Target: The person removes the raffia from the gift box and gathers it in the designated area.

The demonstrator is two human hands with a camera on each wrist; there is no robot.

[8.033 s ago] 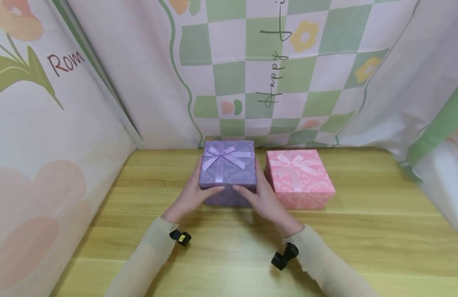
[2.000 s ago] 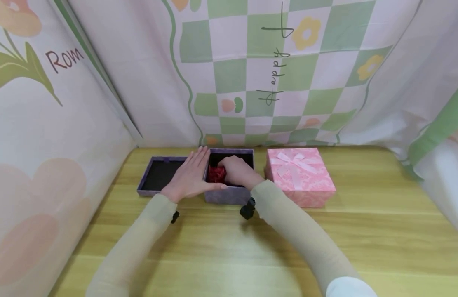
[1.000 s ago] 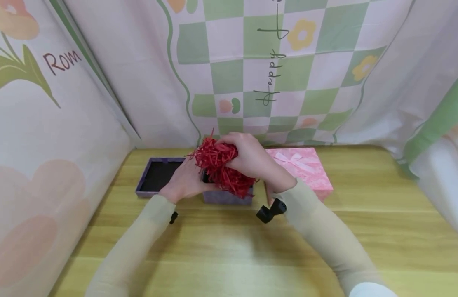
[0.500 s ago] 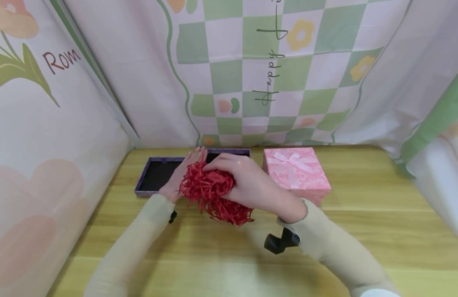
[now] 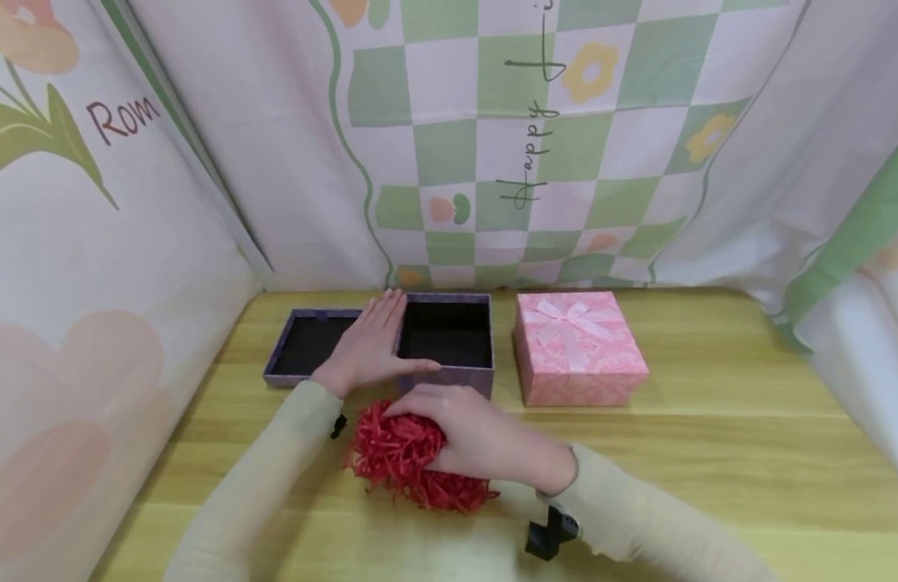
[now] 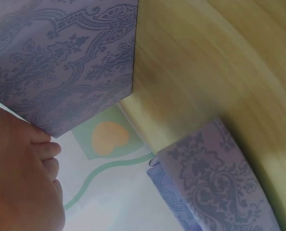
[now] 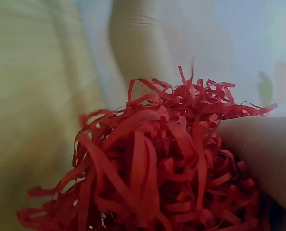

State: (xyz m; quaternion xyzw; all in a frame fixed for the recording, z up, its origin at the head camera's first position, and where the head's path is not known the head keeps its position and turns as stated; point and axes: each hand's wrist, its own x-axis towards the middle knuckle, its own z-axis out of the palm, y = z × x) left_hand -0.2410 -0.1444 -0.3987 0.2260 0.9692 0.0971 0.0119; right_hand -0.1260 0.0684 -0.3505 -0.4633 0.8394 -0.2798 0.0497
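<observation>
My right hand (image 5: 470,432) grips a bundle of red shredded paper (image 5: 398,453) in front of the purple gift box. In the right wrist view the crinkled paper strips (image 7: 148,163) fill the lower part, with part of the hand at the right edge. My left hand (image 5: 368,347) lies with straight fingers along the left rim of the purple gift box (image 5: 456,378), its thumb reaching over the front edge. That box stands uncovered, and its black inside shows no contents. The left wrist view shows the patterned box side (image 6: 71,57) beside the fingers.
Left of the purple box lies its lid (image 5: 296,378), black inside upward, partly behind the left hand. A pink gift box (image 5: 579,384) with a ribbon bow stands shut on the right. Behind the wooden table (image 5: 747,453) hangs a checked curtain (image 5: 507,145).
The purple box was covered at first; its lid now lies on the left. My right hand has lifted the red shredded paper out of the box and brought it toward me.
</observation>
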